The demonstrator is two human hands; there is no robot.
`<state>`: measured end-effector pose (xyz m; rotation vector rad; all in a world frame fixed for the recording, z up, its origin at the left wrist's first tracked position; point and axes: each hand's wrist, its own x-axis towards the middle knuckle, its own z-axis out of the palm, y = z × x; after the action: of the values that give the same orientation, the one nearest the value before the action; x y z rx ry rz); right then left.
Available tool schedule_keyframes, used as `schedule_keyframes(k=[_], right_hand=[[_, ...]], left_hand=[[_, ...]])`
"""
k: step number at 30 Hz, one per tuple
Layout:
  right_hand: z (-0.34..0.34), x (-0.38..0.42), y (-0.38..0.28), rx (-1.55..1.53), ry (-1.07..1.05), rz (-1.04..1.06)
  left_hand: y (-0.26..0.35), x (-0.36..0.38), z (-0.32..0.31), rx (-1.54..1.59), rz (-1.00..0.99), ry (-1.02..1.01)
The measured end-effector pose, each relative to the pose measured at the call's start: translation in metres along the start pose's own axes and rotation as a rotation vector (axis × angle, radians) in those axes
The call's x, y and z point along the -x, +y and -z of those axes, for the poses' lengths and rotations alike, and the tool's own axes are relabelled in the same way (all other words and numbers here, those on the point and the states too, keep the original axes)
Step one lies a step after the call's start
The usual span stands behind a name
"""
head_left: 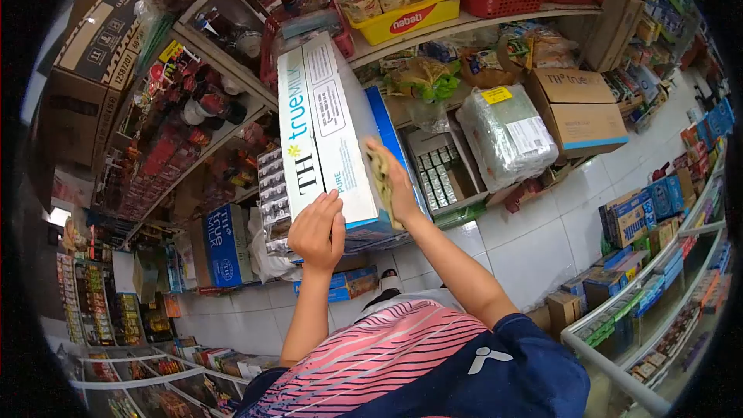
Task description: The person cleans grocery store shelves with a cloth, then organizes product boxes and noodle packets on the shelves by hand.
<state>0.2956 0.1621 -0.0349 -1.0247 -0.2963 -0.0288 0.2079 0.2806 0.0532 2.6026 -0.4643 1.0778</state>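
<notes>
With the milk carton (329, 112) set before the shelves (495, 22), its near edge is best steadied by the half-curled, seemingly empty left hand (316, 231) while the cloth (378, 173), held by the nearly flat grip of the right hand (399, 188), is pressed evenly.

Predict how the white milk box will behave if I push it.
The white milk box looks stiff, given its straight edges and flat faces. Being square-sided, it probably won't roll. It may be heavy if full, but its contents are hidden.
</notes>
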Motion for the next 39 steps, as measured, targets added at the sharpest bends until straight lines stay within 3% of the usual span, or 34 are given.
schedule_keyframes(k=[2,3,7,9,11,14,20,22,23,25,27,29,30,32,33,34,36,39], right_hand=[[-0.010,-0.027,-0.023,0.243,-0.096,0.201],[-0.009,-0.036,-0.017,0.236,-0.109,0.203],[0.012,-0.050,0.053,0.007,0.040,-0.067],[0.035,-0.033,0.102,-0.004,0.193,-0.265],[0.052,-0.011,0.136,0.035,0.252,-0.305],[0.038,-0.018,0.097,0.027,0.185,-0.296],[-0.020,-0.130,0.015,0.009,-0.083,0.131],[-0.029,-0.180,0.024,0.214,0.041,0.304],[-0.032,-0.204,0.034,0.179,0.095,0.285],[-0.029,-0.233,0.053,0.209,0.163,-0.009],[-0.007,-0.254,0.104,0.073,0.123,-0.096],[0.026,-0.256,0.163,0.451,0.184,0.023],[0.038,-0.246,0.183,0.454,0.175,0.015],[0.068,-0.219,0.215,1.090,-0.006,0.078],[0.078,-0.213,0.231,1.058,0.004,0.297],[0.078,-0.217,0.223,1.259,-0.145,0.198],[0.083,-0.223,0.220,1.400,-0.181,0.458],[0.084,-0.235,0.220,1.236,-0.255,0.304]], left_hand=[[0.000,0.001,-0.001,-0.018,0.005,0.003],[-0.001,0.000,-0.001,-0.026,0.002,0.007],[0.000,-0.002,-0.001,-0.042,0.005,0.021],[0.000,-0.001,-0.001,-0.057,0.008,0.033],[-0.002,0.000,-0.003,-0.069,0.000,0.048],[-0.004,0.003,-0.005,-0.112,0.012,0.080],[-0.004,0.005,-0.006,-0.148,0.036,0.061],[-0.005,0.005,-0.006,-0.173,0.045,0.066],[-0.004,0.005,-0.006,-0.178,0.049,0.053],[-0.004,0.006,-0.005,-0.206,0.060,0.044],[-0.005,0.005,-0.006,-0.223,0.061,0.065],[-0.006,0.006,-0.004,-0.204,0.053,0.035],[-0.006,0.006,-0.004,-0.207,0.065,0.034],[-0.005,0.005,-0.005,-0.192,0.070,0.028],[-0.004,0.006,-0.005,-0.171,0.086,0.015],[-0.004,0.008,-0.004,-0.192,0.080,0.000],[-0.004,0.007,-0.006,-0.195,0.089,-0.007],[-0.004,0.003,-0.005,-0.218,0.066,0.036]])
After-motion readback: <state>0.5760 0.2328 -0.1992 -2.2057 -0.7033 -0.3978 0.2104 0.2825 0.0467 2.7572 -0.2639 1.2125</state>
